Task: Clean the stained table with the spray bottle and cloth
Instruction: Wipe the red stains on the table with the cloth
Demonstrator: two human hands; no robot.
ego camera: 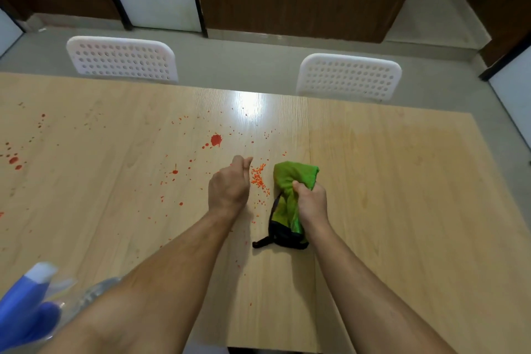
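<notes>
A light wooden table (388, 181) carries red stains, with the biggest blot (216, 140) near the middle and more splatter toward the left edge. My right hand (311, 204) grips a bunched green cloth (293, 174) with a black border, pressed on the table. My left hand (228, 184) rests just left of it, fingers curled together, holding nothing. Between the two hands lies a cluster of small orange crumbs (260, 178). The spray bottle (31, 296), clear with a blue and white head, stands at the near left corner, partly behind my left forearm.
Two white perforated chairs, one at the left (120, 59) and one at the right (349, 76), stand along the table's far edge. Beyond them is grey floor and dark wooden wall panels. The table's right half shows no stains.
</notes>
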